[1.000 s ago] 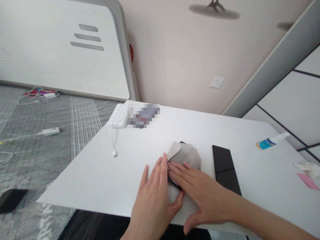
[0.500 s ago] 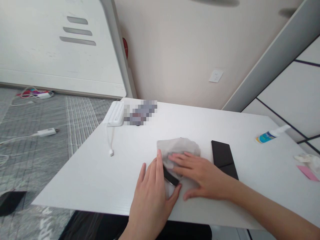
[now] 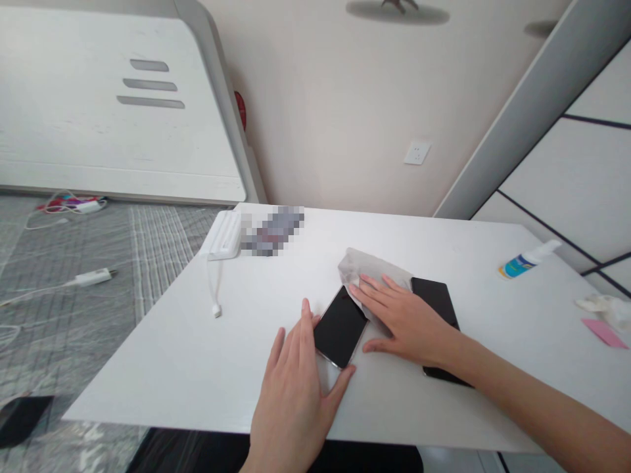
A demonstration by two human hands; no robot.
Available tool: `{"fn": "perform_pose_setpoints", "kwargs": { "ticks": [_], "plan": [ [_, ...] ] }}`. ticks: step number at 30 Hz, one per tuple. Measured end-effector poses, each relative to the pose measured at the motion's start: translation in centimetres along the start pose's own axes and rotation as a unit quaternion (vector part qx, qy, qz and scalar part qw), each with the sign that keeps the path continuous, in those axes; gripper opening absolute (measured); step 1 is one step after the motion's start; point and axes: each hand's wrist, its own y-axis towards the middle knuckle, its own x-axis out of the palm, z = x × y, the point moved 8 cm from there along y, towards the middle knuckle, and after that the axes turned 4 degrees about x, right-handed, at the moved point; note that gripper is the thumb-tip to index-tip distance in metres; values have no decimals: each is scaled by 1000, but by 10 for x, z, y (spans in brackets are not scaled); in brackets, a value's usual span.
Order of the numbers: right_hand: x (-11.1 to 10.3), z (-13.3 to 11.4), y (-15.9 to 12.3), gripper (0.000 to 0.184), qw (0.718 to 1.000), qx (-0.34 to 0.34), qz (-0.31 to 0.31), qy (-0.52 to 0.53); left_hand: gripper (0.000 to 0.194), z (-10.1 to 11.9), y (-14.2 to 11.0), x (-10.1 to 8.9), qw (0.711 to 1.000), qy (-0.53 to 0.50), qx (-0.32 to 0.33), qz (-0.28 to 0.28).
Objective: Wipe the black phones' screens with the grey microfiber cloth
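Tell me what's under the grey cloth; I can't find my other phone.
The right hand presses the grey cloth flat on the white table. A phone pokes out from its near edge; anything else beneath is hidden.

Beige wall (image 3: pixel 345 98) with socket (image 3: pixel 417 152); white headboard (image 3: pixel 98 118) at left; grey bedding (image 3: pixel 98 263).

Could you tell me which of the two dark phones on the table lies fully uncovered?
The phone braced by the left hand; the other phone lies partly under the right hand.

left hand (image 3: pixel 296 387) steadying black phone (image 3: pixel 340 326) on white table (image 3: pixel 197 355), right hand (image 3: pixel 404 318) flat on grey cloth (image 3: pixel 367 268)
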Motion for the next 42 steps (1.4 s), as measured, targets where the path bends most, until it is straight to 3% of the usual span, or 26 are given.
{"fn": "perform_pose_setpoints", "kwargs": {
  "ticks": [3, 5, 8, 10, 11, 13, 16, 17, 19, 22, 25, 27, 29, 31, 33, 36, 39, 42],
  "plan": [
    [10, -27, -5, 113, 993, -92, -50, 48, 99, 1, 0, 1, 1000, 18, 12, -1],
    [14, -36, -6, 106, 986, -127, -78, 75, 97, 2, 1, 1, 999, 28, 21, 0],
    [6, -8, 3, 97, 998, -26, -40, 38, 97, 2, 2, -1, 1000, 16, 13, 3],
    [1, 8, 4, 101, 999, 34, -15, 10, 97, 1, 2, -1, 1000, 6, 4, 0],
    [0, 6, 4, 105, 999, 31, -14, 10, 97, 1, 2, -1, 1000, 7, 5, -1],
    [5, -14, 0, 111, 998, -36, -44, 38, 96, 2, 2, 0, 1000, 21, 16, 0],
    [12, -42, -8, 100, 980, -148, -103, 90, 94, 3, 1, 1, 998, 45, 34, 2],
    [12, -39, -7, 94, 980, -144, -105, 92, 94, 4, 1, 0, 998, 45, 34, 3],
    [7, -19, -2, 88, 992, -76, -75, 64, 95, 3, 2, -1, 999, 33, 24, 5],
    [-2, 4, 0, 95, 999, 18, -18, 21, 96, 1, 2, -1, 1000, 19, 9, -3],
    [6, -27, -9, 106, 993, -71, -62, 71, 93, 4, 2, 0, 999, 41, 29, -7],
    [11, -44, -14, 100, 978, -139, -104, 113, 90, 5, 1, 1, 998, 54, 38, -11],
    [9, -33, -12, 90, 982, -119, -94, 109, 91, 4, 1, 1, 998, 53, 34, -10],
    [2, -4, -7, 84, 996, -43, -48, 63, 94, 4, 2, -1, 999, 45, 26, -6],
    [-4, 15, -7, 89, 1000, 7, -15, 20, 93, 4, 3, -2, 999, 41, 20, -8],
    [1, -4, -18, 103, 996, -64, -50, 44, 91, 5, 3, -1, 998, 57, 33, -5],
    [9, -29, -30, 94, 977, -148, -120, 97, 89, 7, 1, 1, 996, 77, 52, -9],
    [1, -9, -24, 80, 990, -101, -81, 56, 94, 4, 1, 1, 998, 51, 30, -14]
  ]
}}
